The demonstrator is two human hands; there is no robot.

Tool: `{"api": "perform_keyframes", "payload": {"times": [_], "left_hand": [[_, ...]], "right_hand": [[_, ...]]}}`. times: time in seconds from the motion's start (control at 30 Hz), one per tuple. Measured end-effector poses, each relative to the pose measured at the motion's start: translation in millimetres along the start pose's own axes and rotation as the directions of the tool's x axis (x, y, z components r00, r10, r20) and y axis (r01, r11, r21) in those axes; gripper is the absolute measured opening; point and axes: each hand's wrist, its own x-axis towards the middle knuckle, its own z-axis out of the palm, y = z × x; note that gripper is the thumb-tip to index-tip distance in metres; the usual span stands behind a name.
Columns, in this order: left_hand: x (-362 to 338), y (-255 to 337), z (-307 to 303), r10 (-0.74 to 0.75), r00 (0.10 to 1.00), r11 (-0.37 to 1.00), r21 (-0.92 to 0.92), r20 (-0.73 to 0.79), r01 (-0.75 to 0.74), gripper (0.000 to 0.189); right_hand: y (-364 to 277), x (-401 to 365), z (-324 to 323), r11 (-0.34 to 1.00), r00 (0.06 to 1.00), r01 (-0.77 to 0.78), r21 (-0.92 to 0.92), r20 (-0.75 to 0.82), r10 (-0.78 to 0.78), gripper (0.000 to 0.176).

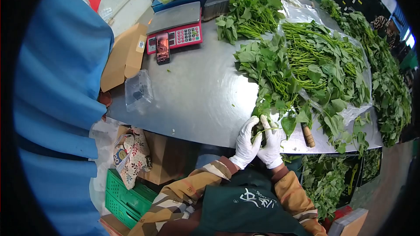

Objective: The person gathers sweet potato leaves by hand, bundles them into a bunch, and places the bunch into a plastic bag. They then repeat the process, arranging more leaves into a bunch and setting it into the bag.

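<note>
At the front edge of the metal table, my left hand (247, 143) and my right hand (271, 145), both in white gloves, are close together. Their fingers are closed around leafy green stems (261, 112), whose leaves show above the fingertips; the palms are partly hidden. A loose pile of the same greens (267, 63) lies just beyond my hands. To the right of my right hand, a wooden handle (308, 135) sticks out from under leaves; the rest of that tool is covered. Bundled greens (323, 57) rest on clear plastic sheeting (366, 78) farther right.
A red scale (188, 34) with a phone (162, 48) leaning on it stands at the back left. Nearby are an open cardboard box (124, 57) and a clear plastic container (139, 91). A green crate (124, 199) and a crate of greens (323, 177) sit below the table.
</note>
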Motion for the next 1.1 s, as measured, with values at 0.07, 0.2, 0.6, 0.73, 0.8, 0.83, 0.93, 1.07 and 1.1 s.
{"api": "perform_keyframes", "payload": {"times": [0.07, 0.2, 0.6, 0.73, 0.8, 0.83, 0.93, 1.07, 1.1], "left_hand": [[1, 0, -1, -0.017, 1.000, 1.000, -0.006, 0.003, 0.017, 0.046], [2, 4, -5, -0.034, 0.999, 0.999, -0.032, 0.006, 0.035, 0.047], [6, 5, -14, -0.120, 0.992, 0.982, -0.141, 0.041, 0.124, 0.041], [7, 8, -16, -0.136, 0.986, 0.965, -0.211, 0.093, 0.153, 0.059], [12, 10, -16, -0.118, 0.992, 0.951, -0.281, 0.047, 0.127, 0.064], [9, 5, -14, -0.124, 0.990, 0.957, -0.258, 0.060, 0.135, 0.068], [5, 4, -12, -0.084, 0.992, 0.993, -0.081, 0.090, 0.091, 0.068], [7, 10, -11, 0.017, 0.998, 0.995, 0.095, 0.061, -0.023, 0.065], [7, 10, -11, 0.025, 0.998, 0.995, 0.094, 0.057, -0.030, 0.065]], "right_hand": [[3, 0, 2, 1.000, 1.000, 0.028, 0.000, -0.010, -0.028, 0.073], [-2, 4, -11, 1.000, 0.995, 0.014, 0.023, 0.096, -0.017, 0.074], [-9, 26, -29, 0.971, 0.943, 0.136, -0.194, 0.327, -0.067, 0.094], [-4, 49, -13, 0.943, 0.923, 0.168, -0.289, 0.382, -0.047, 0.091], [-3, 54, -11, 0.958, 0.885, 0.137, -0.253, 0.465, -0.004, 0.089], [3, 51, -8, 0.937, 0.878, 0.181, -0.297, 0.478, -0.018, 0.088], [10, 49, -10, 0.934, 0.866, 0.217, -0.282, 0.497, -0.051, 0.089], [14, 43, -6, 0.952, 0.908, 0.212, -0.222, 0.406, -0.108, 0.073], [14, 43, -6, 0.962, 0.916, 0.196, -0.188, 0.385, -0.112, 0.069]]}}
